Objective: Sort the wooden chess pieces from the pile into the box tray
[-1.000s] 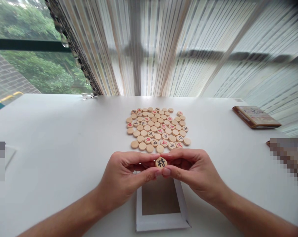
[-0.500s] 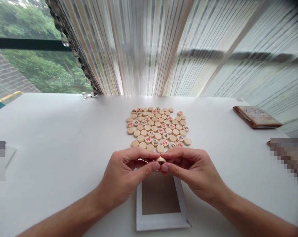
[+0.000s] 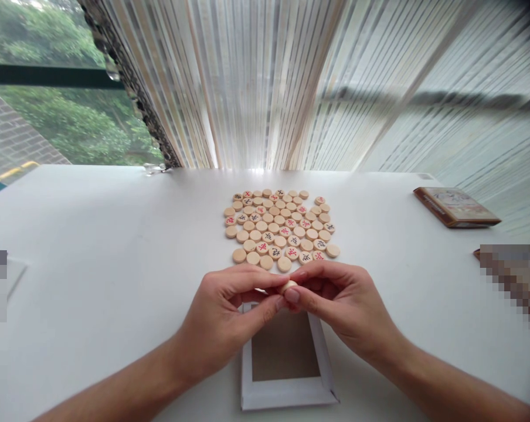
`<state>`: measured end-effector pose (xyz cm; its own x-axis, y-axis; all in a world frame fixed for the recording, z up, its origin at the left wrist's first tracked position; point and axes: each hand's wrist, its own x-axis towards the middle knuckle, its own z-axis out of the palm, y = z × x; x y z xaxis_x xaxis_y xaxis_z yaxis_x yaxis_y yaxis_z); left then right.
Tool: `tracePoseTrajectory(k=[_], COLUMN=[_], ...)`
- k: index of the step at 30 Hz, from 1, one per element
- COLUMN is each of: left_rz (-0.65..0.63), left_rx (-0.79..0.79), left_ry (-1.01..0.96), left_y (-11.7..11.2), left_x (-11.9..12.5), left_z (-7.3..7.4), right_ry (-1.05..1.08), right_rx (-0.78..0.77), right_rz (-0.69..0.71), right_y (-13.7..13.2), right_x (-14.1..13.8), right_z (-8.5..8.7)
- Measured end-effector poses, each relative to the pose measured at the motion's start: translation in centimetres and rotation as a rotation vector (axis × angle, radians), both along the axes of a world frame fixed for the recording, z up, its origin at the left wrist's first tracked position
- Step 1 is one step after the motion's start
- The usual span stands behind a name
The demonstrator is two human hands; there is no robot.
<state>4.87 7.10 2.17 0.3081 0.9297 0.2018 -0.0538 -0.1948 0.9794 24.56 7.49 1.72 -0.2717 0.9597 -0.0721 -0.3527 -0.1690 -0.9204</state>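
Between the thumbs and forefingers of both hands sits a round wooden Chinese chess piece (image 3: pixel 288 286), partly hidden by the fingertips. My left hand (image 3: pixel 230 310) pinches it from the left and my right hand (image 3: pixel 339 299) from the right. Just beyond the fingers, many wooden Chinese chess pieces (image 3: pixel 280 241) lie flat and close together on the table. Some show red or black characters; others are blank side up. Under the hands lies a shallow white box (image 3: pixel 286 394) with a brown inside, its far end partly covered by the fingers.
The white table (image 3: pixel 115 281) reaches back to a striped string curtain (image 3: pixel 256 105) and a window. At the right rests a flat brown box (image 3: pixel 462 208) with a printed top. A blurred-out brown object (image 3: pixel 511 281) lies nearer at the right edge.
The chess piece has been turned slightly between my fingers, and my right thumb now lies across its front. Both hands stay at almost the same spot.
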Motion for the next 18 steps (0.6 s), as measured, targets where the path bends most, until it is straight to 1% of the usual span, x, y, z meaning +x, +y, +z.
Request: tracePoseTrajectory(k=[3, 7, 11, 14, 18], left_rz=[-0.049, -0.065, -0.063, -0.072, -0.07], left_rx=[-0.029, -0.042, 0.039, 0.091, 0.059], left_ry=[-0.032, -0.018, 0.031, 0.058, 0.026], left_y=[-0.06, -0.05, -0.02, 0.0, 0.02], left_x=[0.15, 0.09, -0.2, -0.3, -0.18], left_z=[0.14, 0.16, 0.05, 0.05, 0.11], right_ry=[0.0, -0.019, -0.018, -0.029, -0.062], right_rx=[-0.031, -0.079, -0.125, -0.121, -0.068], right_rz=[0.021, 0.07, 0.101, 0.114, 0.136], right_y=[0.04, 0.02, -0.05, -0.01, 0.06], right_x=[-0.04, 0.0, 0.06, 0.16, 0.39], right_z=[0.17, 0.21, 0.23, 0.35, 0.54])
